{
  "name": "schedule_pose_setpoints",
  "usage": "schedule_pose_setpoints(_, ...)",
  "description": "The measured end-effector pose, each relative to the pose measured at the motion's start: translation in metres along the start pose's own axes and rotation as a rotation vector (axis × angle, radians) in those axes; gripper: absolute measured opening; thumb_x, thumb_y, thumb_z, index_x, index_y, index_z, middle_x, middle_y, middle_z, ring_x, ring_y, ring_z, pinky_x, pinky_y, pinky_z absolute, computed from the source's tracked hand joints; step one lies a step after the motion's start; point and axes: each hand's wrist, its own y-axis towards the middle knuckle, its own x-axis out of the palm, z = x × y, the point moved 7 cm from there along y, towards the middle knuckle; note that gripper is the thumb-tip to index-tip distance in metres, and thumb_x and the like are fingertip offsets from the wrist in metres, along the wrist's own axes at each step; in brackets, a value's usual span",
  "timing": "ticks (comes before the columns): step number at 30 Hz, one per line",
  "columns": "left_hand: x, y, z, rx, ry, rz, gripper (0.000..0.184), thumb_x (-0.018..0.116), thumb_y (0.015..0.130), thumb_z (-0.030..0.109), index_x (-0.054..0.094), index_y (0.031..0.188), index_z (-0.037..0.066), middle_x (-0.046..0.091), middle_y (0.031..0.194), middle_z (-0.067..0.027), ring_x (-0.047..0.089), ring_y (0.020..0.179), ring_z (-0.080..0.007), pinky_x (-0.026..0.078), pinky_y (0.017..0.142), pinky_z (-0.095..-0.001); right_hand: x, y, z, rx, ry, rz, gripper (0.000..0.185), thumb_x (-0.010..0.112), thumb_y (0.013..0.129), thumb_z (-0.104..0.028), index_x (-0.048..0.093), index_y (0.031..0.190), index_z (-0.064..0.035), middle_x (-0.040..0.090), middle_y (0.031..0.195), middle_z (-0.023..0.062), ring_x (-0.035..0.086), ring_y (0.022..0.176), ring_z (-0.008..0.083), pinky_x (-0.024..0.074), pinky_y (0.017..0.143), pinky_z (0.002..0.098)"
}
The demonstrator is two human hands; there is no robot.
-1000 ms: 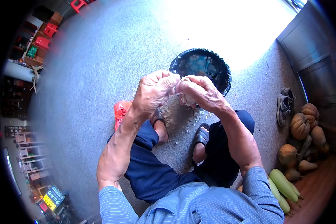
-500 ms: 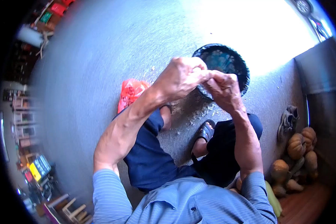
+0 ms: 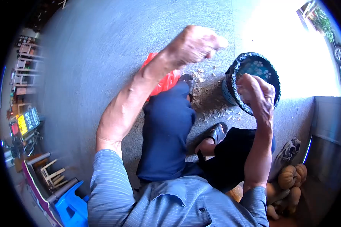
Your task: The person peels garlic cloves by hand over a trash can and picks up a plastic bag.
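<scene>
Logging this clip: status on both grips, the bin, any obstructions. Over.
Left grip curled above the floor, contents unclear. Right grip curled, overlapping the lined bin in view, contents unclear. No obstruction visible between grips.

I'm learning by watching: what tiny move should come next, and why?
Perhaps move the left hand toward the bin: it is off to one side, while the right hand overlaps the bin in view, and scraps litter the floor. What either hand holds is unclear.

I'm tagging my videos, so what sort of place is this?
Probably a ground-floor room in a home, open to the outdoors: shoes and pumpkins sit at one side, and a car wheel shows outside.
</scene>
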Motion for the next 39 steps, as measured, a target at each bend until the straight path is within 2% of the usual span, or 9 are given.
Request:
schedule_pose_setpoints(10, -0.141, -0.183, -0.306, -0.827, -0.214, 0.744, 0.019, 0.062, 0.081, 0.023, 0.06, 0.07, 0.009, 0.054, 0.059, 0.0007, 0.042, 0.041, -0.0046, 0.029, 0.033, -0.022, -0.021, 0.012, 0.06, 0.319, 0.563, 0.114, 0.04, 0.043, 0.101, -0.043, 0.059, 0.094, -0.0066, 0.058, 0.07, 0.0056, 0.044, 0.048, 0.0104, 0.0341, 0.041, 0.0231)
schedule_pose_setpoints(14, -0.144, -0.174, -0.366, -0.793, -0.134, 0.712, 0.023, 0.061, 0.083, 0.025, 0.061, 0.073, 0.004, 0.061, 0.063, -0.0065, 0.055, 0.047, -0.015, 0.041, 0.039, -0.0293, -0.005, 0.02, 0.071, 0.365, 0.823, -0.026, 0.042, 0.04, 0.102, -0.04, 0.057, 0.102, -0.002, 0.062, 0.078, 0.0086, 0.049, 0.049, 0.0113, 0.0401, 0.04, 0.0231)
schedule_pose_setpoints(17, -0.176, -0.142, -0.388, -0.429, 0.585, 0.65, 0.023, 0.058, 0.085, 0.025, 0.059, 0.084, 0.002, 0.061, 0.073, -0.0129, 0.059, 0.062, -0.0218, 0.047, 0.054, -0.0357, 0.001, 0.024, 0.068, 0.363, 0.907, -0.051, 0.041, 0.039, 0.102, -0.036, 0.056, 0.108, 0.0007, 0.064, 0.083, 0.0119, 0.054, 0.051, 0.0127, 0.044, 0.04, 0.0231)
schedule_pose_setpoints(21, -0.183, -0.139, -0.401, -0.451, 0.7, 0.582, 0.035, 0.053, 0.086, 0.028, 0.054, 0.104, -0.002, 0.061, 0.105, -0.0252, 0.06, 0.101, -0.037, 0.046, 0.084, -0.0446, 0.001, 0.022, 0.064, 0.399, 1.021, -0.021, 0.038, 0.041, 0.098, -0.025, 0.053, 0.117, 0.0047, 0.065, 0.099, 0.0184, 0.06, 0.065, 0.0184, 0.0517, 0.052, 0.0272)
schedule_pose_setpoints(23, -0.156, -0.139, -0.328, -0.689, 0.499, 0.462, 0.048, 0.055, 0.088, 0.029, 0.053, 0.123, -0.003, 0.06, 0.119, -0.0257, 0.059, 0.109, -0.0357, 0.046, 0.093, -0.0409, 0.004, 0.021, 0.057, 0.375, 1.113, -0.134, 0.038, 0.044, 0.093, -0.02, 0.052, 0.12, 0.006, 0.063, 0.108, 0.0204, 0.061, 0.075, 0.0214, 0.0544, 0.065, 0.0296)
schedule_pose_setpoints(26, -0.146, -0.137, -0.305, -0.502, 0.48, 0.367, 0.041, 0.06, 0.092, 0.028, 0.06, 0.12, -0.002, 0.068, 0.11, -0.0141, 0.064, 0.098, -0.0212, 0.05, 0.088, -0.0323, 0.002, 0.02, 0.064, 0.296, 1.098, -0.17, 0.042, 0.048, 0.091, -0.017, 0.048, 0.125, 0.0077, 0.06, 0.116, 0.0242, 0.066, 0.092, 0.0292, 0.0562, 0.075, 0.0342)
schedule_pose_setpoints(28, -0.146, -0.13, -0.286, -0.423, 0.309, 0.412, 0.033, 0.06, 0.093, 0.025, 0.064, 0.114, 0.0, 0.066, 0.088, -0.0034, 0.058, 0.068, -0.0093, 0.05, 0.059, -0.0245, 0.002, 0.018, 0.055, 0.221, 1.065, -0.133, 0.039, 0.052, 0.09, -0.012, 0.049, 0.125, 0.0081, 0.059, 0.118, 0.0242, 0.063, 0.101, 0.0332, 0.0554, 0.082, 0.0363)
schedule_pose_setpoints(35, -0.022, -0.031, -0.013, -0.068, 0.245, 0.147, 0.034, 0.06, 0.095, 0.024, 0.061, 0.118, -0.002, 0.067, 0.086, -0.0062, 0.059, 0.064, -0.0079, 0.049, 0.056, -0.0222, -0.011, 0.008, 0.025, 0.109, 1.177, -0.153, 0.036, 0.058, 0.092, -0.011, 0.05, 0.123, 0.0067, 0.06, 0.117, 0.0174, 0.061, 0.109, 0.0263, 0.0517, 0.094, 0.0328)
schedule_pose_setpoints(39, 0.08, 0.001, 0.051, 0.066, 0.56, -0.098, 0.042, 0.068, 0.087, 0.024, 0.06, 0.118, -0.003, 0.066, 0.084, -0.0087, 0.063, 0.073, -0.014, 0.053, 0.063, -0.0284, -0.022, 0.005, 0.026, 0.048, 1.321, -0.167, 0.03, 0.055, 0.094, -0.012, 0.054, 0.118, 0.0051, 0.06, 0.115, 0.0164, 0.061, 0.108, 0.0247, 0.0495, 0.097, 0.034)
